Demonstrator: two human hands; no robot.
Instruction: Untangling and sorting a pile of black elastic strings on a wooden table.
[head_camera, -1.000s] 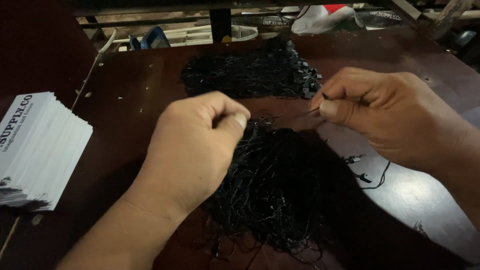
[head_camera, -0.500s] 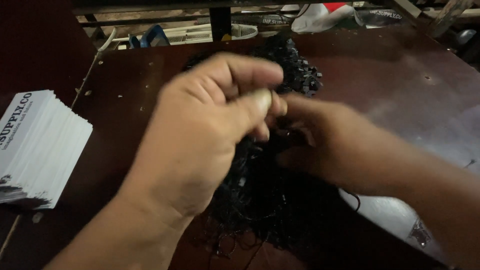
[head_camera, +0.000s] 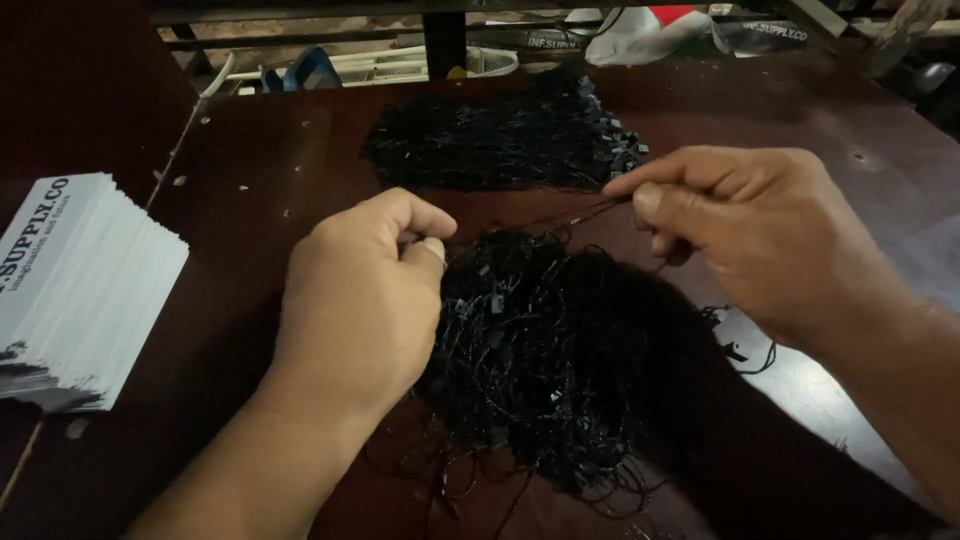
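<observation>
Evidently the step in hand was drawing one thin black string free of the tangled heap of black strings that lay on the dark wooden table, in front of the person and between the two hands. The string ran taut from the left hand to the right hand, just above the heap's far edge. The left hand was closed, thumb pressed to forefinger on one end, its heel resting against the heap. The right hand pinched the other end between thumb and forefinger, the remaining fingers curled in loosely. Judged from this, the next move called for a steady pull apart and upward, slow enough that neighbouring loops did not come along or knot.

Beyond the heap, toward the table's far side, lay a flatter pile of black strings with small tabs, apart from the tangle. At the left edge sat a stack of white printed cards, well clear of both hands. A few loose strands trailed beside the right wrist.
</observation>
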